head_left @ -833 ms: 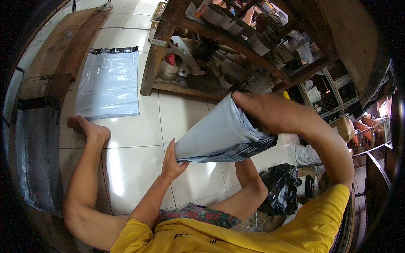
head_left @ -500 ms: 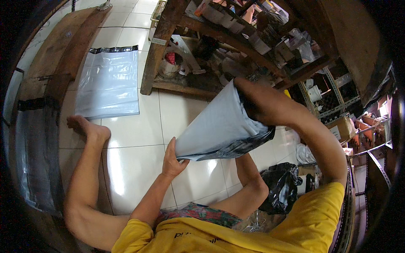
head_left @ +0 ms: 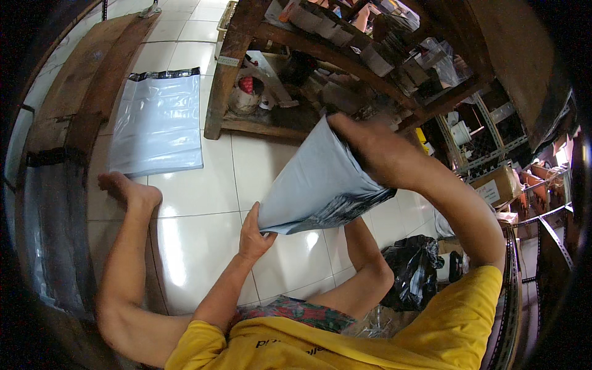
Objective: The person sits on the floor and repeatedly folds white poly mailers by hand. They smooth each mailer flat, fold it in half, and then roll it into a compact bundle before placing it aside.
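A bundle of whitish-grey plastic mailing bags (head_left: 314,169), bent into a cone shape, is held up above the floor in front of me. Black, streaked layers show along its lower right edge. My left hand (head_left: 254,234) is closed on its narrow lower-left end, thumb and fingers on either side. At the wide upper end is my right hand (head_left: 376,148), touching the black edge; its fingers are blurred and partly hidden. A flat pile of similar mailing bags (head_left: 157,123), with a black strip along the far edge, lies on the floor to the left, beyond my left foot.
Wooden shelving (head_left: 216,105) with cluttered goods stands ahead. A black plastic bag (head_left: 410,271) rests by my right knee. Dark plastic packs (head_left: 55,234) lie at far left near wooden boards (head_left: 86,74). Metal racks (head_left: 493,154) with boxes stand on the right.
The wide end of the bundle has shifted left and slightly down, and my right hand has moved left with it. My left hand keeps its hold.
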Tool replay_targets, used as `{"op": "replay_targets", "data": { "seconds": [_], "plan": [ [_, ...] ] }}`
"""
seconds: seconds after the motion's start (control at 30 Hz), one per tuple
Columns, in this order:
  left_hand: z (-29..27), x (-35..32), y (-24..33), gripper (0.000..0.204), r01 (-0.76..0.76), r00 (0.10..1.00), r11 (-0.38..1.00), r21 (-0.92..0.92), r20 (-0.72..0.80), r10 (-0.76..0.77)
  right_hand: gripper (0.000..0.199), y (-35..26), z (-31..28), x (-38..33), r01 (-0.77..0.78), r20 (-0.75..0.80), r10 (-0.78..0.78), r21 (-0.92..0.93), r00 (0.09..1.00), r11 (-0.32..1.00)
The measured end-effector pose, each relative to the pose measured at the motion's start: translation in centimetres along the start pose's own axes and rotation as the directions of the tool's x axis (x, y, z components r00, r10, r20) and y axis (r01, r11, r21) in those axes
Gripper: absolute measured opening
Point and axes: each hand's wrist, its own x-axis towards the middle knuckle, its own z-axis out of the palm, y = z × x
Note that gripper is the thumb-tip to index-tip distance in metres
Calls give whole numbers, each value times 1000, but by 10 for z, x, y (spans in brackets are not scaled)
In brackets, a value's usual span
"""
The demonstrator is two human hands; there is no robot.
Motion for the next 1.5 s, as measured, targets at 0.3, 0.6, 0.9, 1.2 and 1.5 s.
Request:
{"op": "replay_targets", "data": {
  "seconds": [0.3,0.6,0.9,1.2,1.5],
  "plan": [
    [4,1,3,98,23,999,1000,-5,-34,-23,69,-13,1,-2,-333,88,336,-44,938,942],
    [12,-3,11,98,8,999,1000,5,-32,-8,66,7,14,-21,-299,19,304,-123,953,946],
    [12,-1,15,98,45,998,999,27,-35,-44,48,3,0,-11,-204,-257,196,-7,946,979],
    [13,0,11,94,6,998,999,32,-55,-5,27,6,14,-15,-26,-447,-12,-79,894,997],
    [10,1,10,93,7,999,999,50,-34,-5,20,8,10,-23,83,-422,-192,-262,886,961]
  ]
}}
